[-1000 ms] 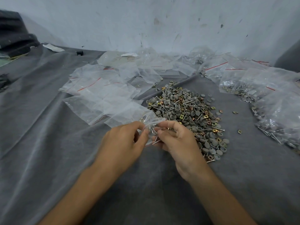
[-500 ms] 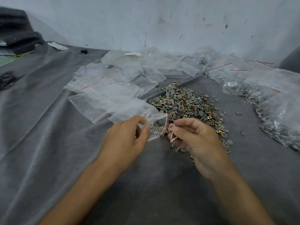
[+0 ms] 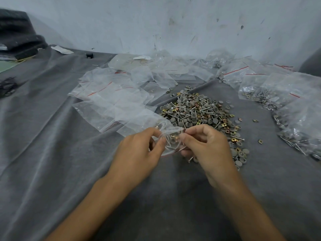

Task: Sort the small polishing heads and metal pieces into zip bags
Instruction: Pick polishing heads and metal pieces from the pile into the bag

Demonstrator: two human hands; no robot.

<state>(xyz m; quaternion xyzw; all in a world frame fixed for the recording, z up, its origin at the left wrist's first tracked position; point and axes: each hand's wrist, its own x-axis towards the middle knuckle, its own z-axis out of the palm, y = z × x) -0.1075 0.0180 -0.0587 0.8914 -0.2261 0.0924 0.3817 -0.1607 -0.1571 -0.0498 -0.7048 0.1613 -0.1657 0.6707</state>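
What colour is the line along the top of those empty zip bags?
Red, a thin line on the empty zip bags; clearest in the head view.

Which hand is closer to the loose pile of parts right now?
Right. The right hand sits over the near edge of the pile; the left hand is off to its left, holding the small bag.

Left hand (image 3: pixel 139 152) and right hand (image 3: pixel 206 145) pinch one zip bag (image 3: pixel 171 141) — parts inside; loose pile (image 3: pixel 199 113) beside, on grey cloth (image 3: pixel 52 153).
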